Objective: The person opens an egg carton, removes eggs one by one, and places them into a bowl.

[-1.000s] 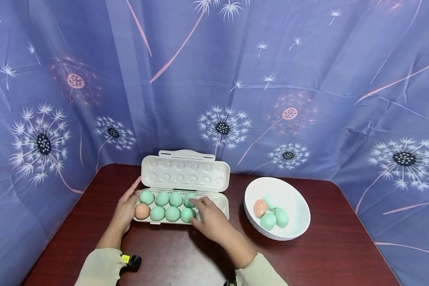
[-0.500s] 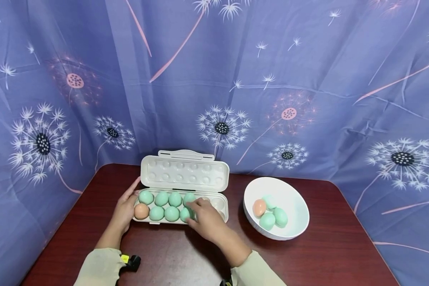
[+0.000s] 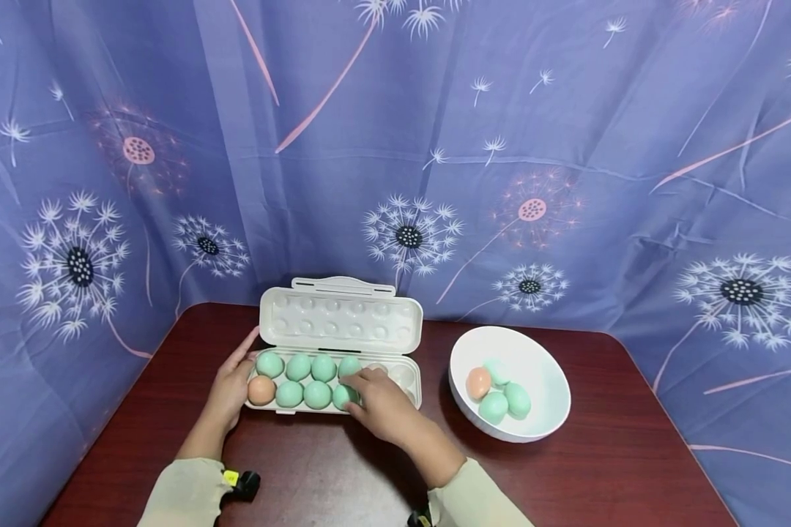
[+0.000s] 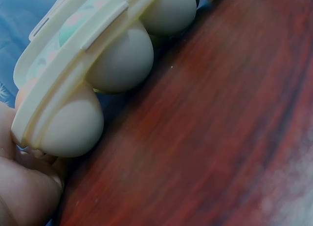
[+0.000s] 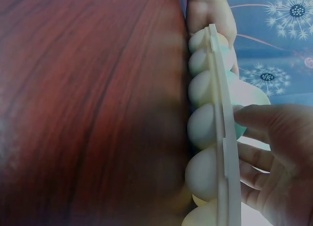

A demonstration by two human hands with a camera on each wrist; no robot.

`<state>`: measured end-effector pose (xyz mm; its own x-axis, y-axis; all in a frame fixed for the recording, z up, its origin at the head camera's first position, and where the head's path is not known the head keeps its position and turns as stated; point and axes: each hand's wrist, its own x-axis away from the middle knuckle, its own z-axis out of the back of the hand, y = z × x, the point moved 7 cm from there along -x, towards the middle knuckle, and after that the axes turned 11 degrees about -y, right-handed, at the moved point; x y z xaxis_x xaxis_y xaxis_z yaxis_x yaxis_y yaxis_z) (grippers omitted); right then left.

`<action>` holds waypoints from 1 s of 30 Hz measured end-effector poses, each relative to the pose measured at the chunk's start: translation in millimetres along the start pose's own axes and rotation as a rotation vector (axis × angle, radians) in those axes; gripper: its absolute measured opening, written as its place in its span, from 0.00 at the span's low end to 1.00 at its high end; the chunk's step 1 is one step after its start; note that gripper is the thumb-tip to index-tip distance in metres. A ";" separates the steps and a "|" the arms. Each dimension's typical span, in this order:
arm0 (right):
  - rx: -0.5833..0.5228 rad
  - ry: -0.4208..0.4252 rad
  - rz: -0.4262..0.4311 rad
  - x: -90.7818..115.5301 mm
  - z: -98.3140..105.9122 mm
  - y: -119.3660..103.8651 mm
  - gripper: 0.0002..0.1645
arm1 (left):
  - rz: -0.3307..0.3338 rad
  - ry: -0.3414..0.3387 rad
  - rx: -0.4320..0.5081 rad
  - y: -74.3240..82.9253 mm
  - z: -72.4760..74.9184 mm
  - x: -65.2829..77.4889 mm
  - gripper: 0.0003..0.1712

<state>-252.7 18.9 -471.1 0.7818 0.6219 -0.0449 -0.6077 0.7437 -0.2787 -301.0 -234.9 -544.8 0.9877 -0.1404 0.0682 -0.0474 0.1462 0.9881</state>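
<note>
A pale egg carton (image 3: 405,380) stands open on the table, its dimpled lid (image 3: 343,329) tilted back. Several green eggs (image 3: 299,367) and one orange egg (image 3: 261,390) sit in its two rows. My left hand (image 3: 227,388) rests against the carton's left end, its index finger straight beside the lid; the left wrist view shows it by the end cup (image 4: 73,123). With thumb and fingers, my right hand (image 3: 385,406) pinches the rightmost green egg (image 3: 343,397) of the front row, which it partly hides. In the right wrist view the thumb lies at the carton's rim (image 5: 226,123).
A white bowl (image 3: 547,388) stands right of the carton, holding one orange egg (image 3: 479,383) and several green ones. The dark red wooden table (image 3: 633,439) has a patterned blue curtain (image 3: 461,110) behind it and on both sides.
My right hand has shifted slightly left, its fingers drawing closer around the front green egg. My left hand, the carton and the bowl have stayed in place.
</note>
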 end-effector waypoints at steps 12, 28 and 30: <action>0.004 0.044 -0.003 6.1 1.4 0.5 0.24 | 0.022 0.010 -0.007 -0.6 -0.1 1.0 0.29; -0.130 0.045 -0.048 16.9 9.8 1.6 0.24 | 0.004 0.005 -0.014 2.3 -0.6 1.2 0.29; -0.142 0.056 -0.045 18.8 12.1 1.4 0.24 | 0.006 0.006 -0.019 2.0 -0.3 1.3 0.29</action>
<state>-240.5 34.6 -460.8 0.8169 0.5710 -0.0815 -0.5488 0.7260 -0.4144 -299.7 -234.5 -542.7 0.9883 -0.1339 0.0729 -0.0502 0.1658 0.9849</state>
